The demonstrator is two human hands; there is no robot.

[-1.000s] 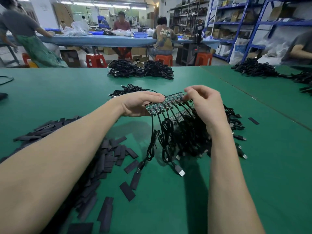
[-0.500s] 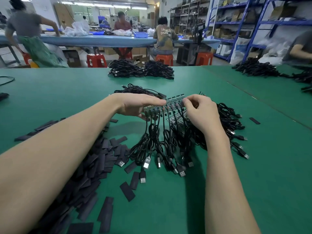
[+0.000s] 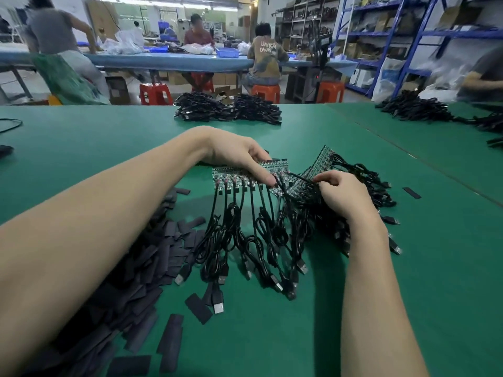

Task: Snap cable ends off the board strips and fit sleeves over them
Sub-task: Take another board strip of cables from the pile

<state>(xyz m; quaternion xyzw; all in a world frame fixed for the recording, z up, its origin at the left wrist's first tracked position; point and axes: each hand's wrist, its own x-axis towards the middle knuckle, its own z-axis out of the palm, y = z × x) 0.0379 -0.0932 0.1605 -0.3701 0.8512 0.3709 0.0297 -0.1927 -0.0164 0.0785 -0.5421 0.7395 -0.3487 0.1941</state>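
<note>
Take the near board strip (image 3: 245, 174) as your landmark, lying flat on the green table (image 3: 408, 268) with its black cables (image 3: 245, 235) fanning toward you and ending in USB plugs (image 3: 218, 307). To its left and nearer you lies your heap of flat black sleeves (image 3: 141, 273), with a few loose ones strewn toward the plugs. Your left hand (image 3: 234, 156) rests on the strip's right half, fingers stretched forward and pressing down on it, the thumb tip at the strip's near edge. Just right of the strip, a second board strip (image 3: 317, 165) stands tilted on the tangle of its own cables. Your right hand (image 3: 340, 197) sits on that tangle, fingers curled and pinching one cable close to where it meets the near strip's right end. Well right of the strip, a single sleeve (image 3: 411, 192) lies alone. Beyond the strip, at the table's far edge, sit two bundles of black cables (image 3: 228, 108).
</note>
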